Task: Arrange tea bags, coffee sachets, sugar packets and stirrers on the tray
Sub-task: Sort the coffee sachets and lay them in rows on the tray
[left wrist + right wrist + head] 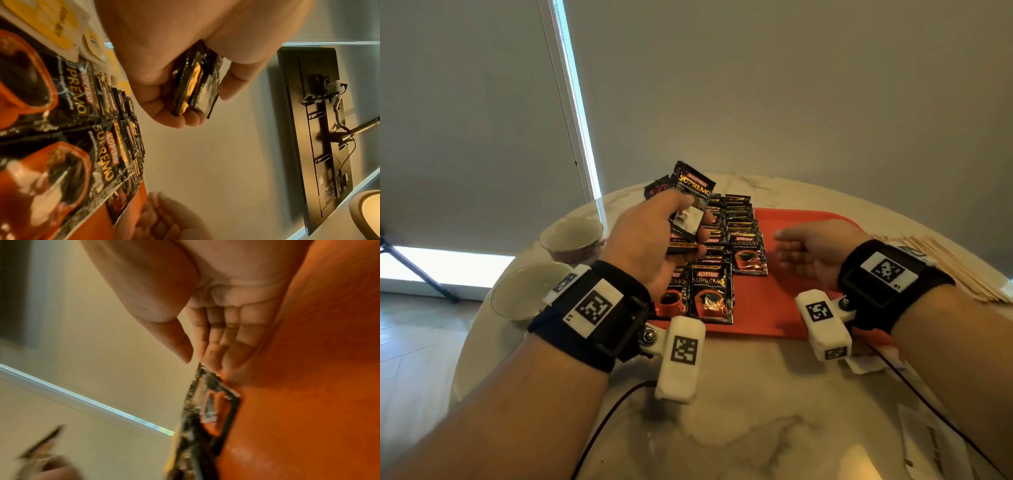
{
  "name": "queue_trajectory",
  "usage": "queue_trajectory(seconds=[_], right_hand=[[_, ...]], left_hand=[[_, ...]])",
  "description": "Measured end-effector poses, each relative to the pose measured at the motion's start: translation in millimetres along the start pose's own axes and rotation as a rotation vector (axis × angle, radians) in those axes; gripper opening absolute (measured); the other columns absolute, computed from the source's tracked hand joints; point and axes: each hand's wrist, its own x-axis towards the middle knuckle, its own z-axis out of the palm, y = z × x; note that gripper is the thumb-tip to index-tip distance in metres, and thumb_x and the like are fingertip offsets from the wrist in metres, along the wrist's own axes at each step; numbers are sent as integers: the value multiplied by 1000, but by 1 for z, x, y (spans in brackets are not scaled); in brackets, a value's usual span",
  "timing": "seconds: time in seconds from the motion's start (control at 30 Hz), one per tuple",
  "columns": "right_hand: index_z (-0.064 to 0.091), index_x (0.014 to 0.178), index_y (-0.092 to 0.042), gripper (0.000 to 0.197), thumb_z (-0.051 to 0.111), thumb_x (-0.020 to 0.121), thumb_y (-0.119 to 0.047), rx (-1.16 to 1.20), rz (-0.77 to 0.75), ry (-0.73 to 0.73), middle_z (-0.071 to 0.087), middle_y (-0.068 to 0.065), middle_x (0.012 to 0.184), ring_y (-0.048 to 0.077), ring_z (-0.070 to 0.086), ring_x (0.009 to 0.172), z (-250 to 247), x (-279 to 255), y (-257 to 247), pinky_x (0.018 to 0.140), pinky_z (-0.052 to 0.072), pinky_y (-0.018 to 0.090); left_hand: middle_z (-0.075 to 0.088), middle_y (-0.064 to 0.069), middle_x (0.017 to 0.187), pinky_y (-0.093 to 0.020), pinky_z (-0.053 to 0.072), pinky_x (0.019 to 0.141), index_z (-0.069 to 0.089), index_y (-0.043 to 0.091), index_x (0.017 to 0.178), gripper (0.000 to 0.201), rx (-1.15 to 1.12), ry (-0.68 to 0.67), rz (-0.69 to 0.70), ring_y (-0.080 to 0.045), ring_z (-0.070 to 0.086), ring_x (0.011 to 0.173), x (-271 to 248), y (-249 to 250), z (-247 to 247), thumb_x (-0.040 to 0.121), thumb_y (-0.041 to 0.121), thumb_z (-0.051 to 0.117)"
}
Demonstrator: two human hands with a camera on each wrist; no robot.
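Note:
An orange tray (784, 308) on the marble table carries two overlapping rows of black coffee sachets (710, 294) on its left part. My left hand (654, 236) is raised above those rows and grips a small stack of sachets (690, 202), seen edge-on in the left wrist view (197, 84). My right hand (804, 250) hovers low over the bare orange middle of the tray with straight fingers and holds nothing. Its fingertips (213, 353) reach the edge of the nearest sachet (213, 408). Whether they touch it is unclear.
Wooden stirrers (955, 270) lie in a pile right of the tray. A ceramic bowl (571, 236) and a glass bowl (524, 291) stand to the left. Yellow-and-white tea bags (55, 24) lie beyond the sachets. White packets (928, 442) sit near the front right edge.

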Motion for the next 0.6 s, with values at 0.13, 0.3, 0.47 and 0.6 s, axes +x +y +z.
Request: queue_trajectory(seconds=[0.13,0.3,0.47,0.6], right_hand=[[63,94,-10,10,70,91,-16,119,-136,-191,60,2,70,13,58,58,13,-25,-14,58,53,27],[64,82,-15,26,68,78,-41,152,-200,-562,59,3,71,14,56,58,39,-57,-23,57,52,27],[73,94,-14,53,76,70,-61,88,-234,-514,58,3,77,15,58,64,46,-56,-16,59,55,31],[62,129,-1,49,67,91,-32,164,-231,-466,60,10,86,16,61,67,44,-51,-16,58,56,31]], left_hand=[[74,-16,91,-38,53,66,66,8,121,31,-11,-64,-40,-23,66,70,-5,1,4,105,25,45],[73,-10,92,-38,53,69,70,8,118,29,93,-86,-41,-23,65,77,-5,-4,4,98,23,56],[65,-12,92,-25,51,62,66,2,113,22,377,-311,62,-16,65,76,-7,-2,4,93,10,66],[69,-2,90,-27,43,62,69,5,118,37,405,-369,91,-13,63,77,-8,-3,1,84,18,80]])
